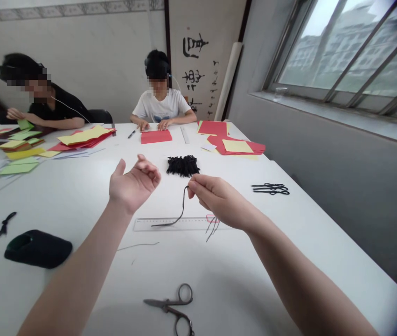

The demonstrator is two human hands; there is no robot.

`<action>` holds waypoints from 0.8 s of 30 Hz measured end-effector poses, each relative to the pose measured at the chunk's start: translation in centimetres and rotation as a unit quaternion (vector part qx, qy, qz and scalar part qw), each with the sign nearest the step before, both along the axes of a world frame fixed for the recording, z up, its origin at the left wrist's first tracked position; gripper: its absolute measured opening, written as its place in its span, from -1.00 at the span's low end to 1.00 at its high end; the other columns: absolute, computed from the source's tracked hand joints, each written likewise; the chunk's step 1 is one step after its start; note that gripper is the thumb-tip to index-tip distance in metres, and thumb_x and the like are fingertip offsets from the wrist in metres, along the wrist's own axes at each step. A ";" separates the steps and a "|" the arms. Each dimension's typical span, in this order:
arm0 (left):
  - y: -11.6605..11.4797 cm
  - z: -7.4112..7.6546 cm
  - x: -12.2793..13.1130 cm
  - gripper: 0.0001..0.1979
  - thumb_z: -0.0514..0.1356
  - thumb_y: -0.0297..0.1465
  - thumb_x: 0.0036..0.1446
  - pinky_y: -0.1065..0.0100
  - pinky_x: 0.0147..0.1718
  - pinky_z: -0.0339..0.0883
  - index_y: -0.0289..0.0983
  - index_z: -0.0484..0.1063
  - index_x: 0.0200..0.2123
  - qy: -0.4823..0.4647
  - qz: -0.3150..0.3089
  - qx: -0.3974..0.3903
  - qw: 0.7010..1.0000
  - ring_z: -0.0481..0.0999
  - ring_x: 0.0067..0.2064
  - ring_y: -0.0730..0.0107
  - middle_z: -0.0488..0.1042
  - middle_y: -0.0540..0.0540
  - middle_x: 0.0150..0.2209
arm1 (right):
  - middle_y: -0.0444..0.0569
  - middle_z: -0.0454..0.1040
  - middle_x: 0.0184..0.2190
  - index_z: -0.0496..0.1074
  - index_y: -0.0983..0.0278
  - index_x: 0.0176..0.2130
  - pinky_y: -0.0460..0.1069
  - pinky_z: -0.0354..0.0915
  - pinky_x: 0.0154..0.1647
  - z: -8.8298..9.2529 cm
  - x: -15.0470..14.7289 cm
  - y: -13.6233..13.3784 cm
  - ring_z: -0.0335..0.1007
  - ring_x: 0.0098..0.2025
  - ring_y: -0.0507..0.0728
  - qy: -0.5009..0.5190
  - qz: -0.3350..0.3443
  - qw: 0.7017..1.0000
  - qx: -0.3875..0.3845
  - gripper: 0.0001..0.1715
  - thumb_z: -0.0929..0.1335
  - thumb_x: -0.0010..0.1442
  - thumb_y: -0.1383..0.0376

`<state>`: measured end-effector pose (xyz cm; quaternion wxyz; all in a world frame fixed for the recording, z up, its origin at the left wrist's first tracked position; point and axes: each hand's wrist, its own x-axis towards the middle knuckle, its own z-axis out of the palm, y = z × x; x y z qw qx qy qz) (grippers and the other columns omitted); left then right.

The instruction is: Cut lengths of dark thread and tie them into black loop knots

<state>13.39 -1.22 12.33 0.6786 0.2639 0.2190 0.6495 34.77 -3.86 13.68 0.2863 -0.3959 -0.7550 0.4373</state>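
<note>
My right hand pinches one end of a dark cord, which hangs down to the tabletop. The cord's lower end lies across a clear ruler. Palm up, my left hand is raised above the table, its fingers loosely curled and nothing in it. Short cut cord pieces lie on the ruler below my right wrist. Another thin strand rests left of them. Beyond my hands sits a bundle of black looped cord. Scissors lie spread near the front edge.
Folded black cords lie at right. A dark cylindrical container lies at left near a small knotted cord. Across the table, a person in white handles red paper; another person in black sits left, near coloured paper stacks.
</note>
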 end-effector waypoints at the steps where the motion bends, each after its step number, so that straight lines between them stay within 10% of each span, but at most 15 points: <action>1: -0.2 -0.1 0.4 -0.48 -0.21 -0.14 0.29 0.28 -0.22 0.36 -0.31 0.42 -0.39 0.055 -0.034 -0.001 0.998 0.46 -0.38 0.36 0.44 -0.10 -0.49 | -0.26 -0.02 -0.66 0.25 0.27 -0.39 -0.19 -0.10 -0.72 -0.1 -0.1 0.1 -0.16 -0.66 -0.09 -0.011 -0.011 1.000 0.008 -0.66 0.13 0.34 0.16; 7: -1.9 -0.3 2.8 -0.65 0.08 -0.14 0.20 0.39 -0.32 0.32 -0.31 0.38 -0.42 0.364 -0.207 0.032 0.908 0.35 -0.48 0.46 0.24 0.04 -0.61 | -0.26 -0.01 -0.66 0.24 0.26 -0.41 -0.17 -0.11 -0.71 -0.7 -0.3 0.5 -0.13 -0.66 -0.09 -0.016 -0.045 0.998 0.038 -0.66 0.13 0.33 0.17; 13: -2.3 0.4 2.6 -0.72 0.14 -0.28 0.16 0.58 -0.77 -0.31 -0.29 0.26 -0.53 0.347 -0.098 -0.011 0.933 -0.23 -0.69 0.66 -0.17 0.18 -0.66 | -0.25 0.01 -0.64 0.20 0.24 -0.39 -0.16 -0.10 -0.69 -1.1 -0.3 0.9 -0.15 -0.63 -0.07 0.004 -0.009 0.999 0.030 -0.64 0.10 0.34 0.11; 19: -2.1 1.7 1.2 -0.77 0.18 -0.32 0.13 0.55 -0.78 -0.31 -0.27 0.30 -0.53 0.300 0.120 0.033 0.946 -0.22 -0.69 0.65 -0.16 0.17 -0.65 | -0.14 0.29 -0.51 0.26 0.24 -0.27 -0.11 0.10 -0.53 -3.6 -0.6 2.4 0.10 -0.57 -0.02 -0.247 0.054 0.961 0.110 -0.80 0.10 0.28 0.37; 24: -2.6 1.6 1.3 -0.76 0.15 -0.31 0.16 0.50 -0.74 -0.30 -0.26 0.32 -0.53 0.424 0.102 0.094 0.895 -0.17 -0.70 0.64 -0.12 0.17 -0.69 | 0.21 0.44 -0.22 0.40 0.37 -0.28 0.11 0.23 -0.18 -4.5 0.2 2.8 0.37 -0.19 0.26 -0.403 0.053 0.907 0.110 -0.76 0.24 0.02 0.54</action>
